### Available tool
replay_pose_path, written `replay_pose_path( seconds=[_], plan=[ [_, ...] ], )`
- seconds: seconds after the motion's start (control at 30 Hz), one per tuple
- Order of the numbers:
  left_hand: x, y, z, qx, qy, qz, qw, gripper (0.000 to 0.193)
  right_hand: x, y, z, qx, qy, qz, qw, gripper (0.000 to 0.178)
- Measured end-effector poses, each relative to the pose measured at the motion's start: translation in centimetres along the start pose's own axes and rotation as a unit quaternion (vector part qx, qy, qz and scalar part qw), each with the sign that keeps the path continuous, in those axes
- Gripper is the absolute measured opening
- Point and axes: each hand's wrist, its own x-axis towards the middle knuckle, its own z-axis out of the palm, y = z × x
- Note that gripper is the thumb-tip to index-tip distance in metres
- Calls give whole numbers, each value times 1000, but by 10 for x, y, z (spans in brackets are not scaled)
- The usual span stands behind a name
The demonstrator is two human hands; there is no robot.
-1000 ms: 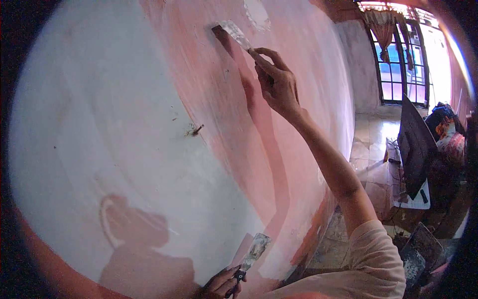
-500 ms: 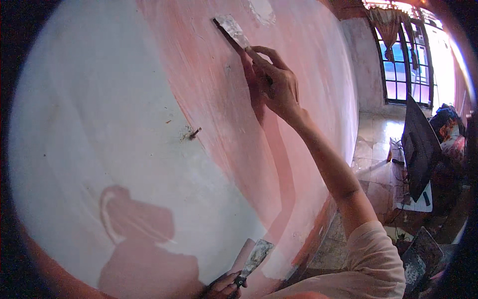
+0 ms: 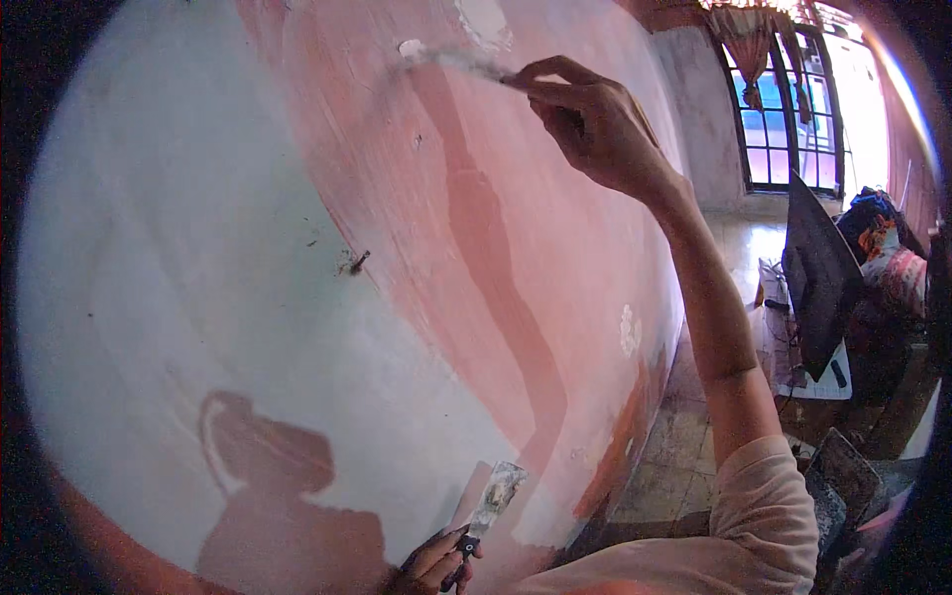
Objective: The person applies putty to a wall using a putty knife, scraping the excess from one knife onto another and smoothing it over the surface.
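My right hand (image 3: 600, 129) is raised against the upper part of a pink and white painted wall (image 3: 198, 198). Its fingers close round a putty knife (image 3: 466, 63), whose blade is smeared by motion. A small white spot of filler (image 3: 411, 47) lies on the pink paint near the blade's far end, and a larger white patch (image 3: 484, 22) is above it. Low in the view, my left hand (image 3: 436, 563) grips a second putty knife (image 3: 498, 494) by its dark handle. Pale filler coats that blade, which points up and stays close to the wall.
A nail (image 3: 360, 262) sticks out of the wall where white meets pink. On the right, a dark flat screen (image 3: 823, 278) stands on a white table (image 3: 823, 385) over a tiled floor (image 3: 684, 436). Behind are a barred window (image 3: 783, 129) and a pile of cloth (image 3: 897, 268).
My right hand has moved up and right, its putty knife tilting flatter and blurring. A white filler spot now shows where the blade was. My left hand has shifted slightly up and left.
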Motion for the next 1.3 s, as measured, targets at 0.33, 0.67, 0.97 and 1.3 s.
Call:
replay_pose_path(
  seconds=[0.33,0.67,0.97,1.3],
  plan=[
    [2,2,2,64,-89,164,980,46,22,-2,37,-3,54,19,998,28],
    [2,11,6,25,-134,164,977,46,-4,-6,44,22,-12,25,999,32],
    [-8,17,9,67,-46,49,996,39,17,-2,24,2,71,13,997,30],
    [-1,5,4,52,-120,156,979,45,3,-14,22,4,-18,-3,1000,17]
  ],
)
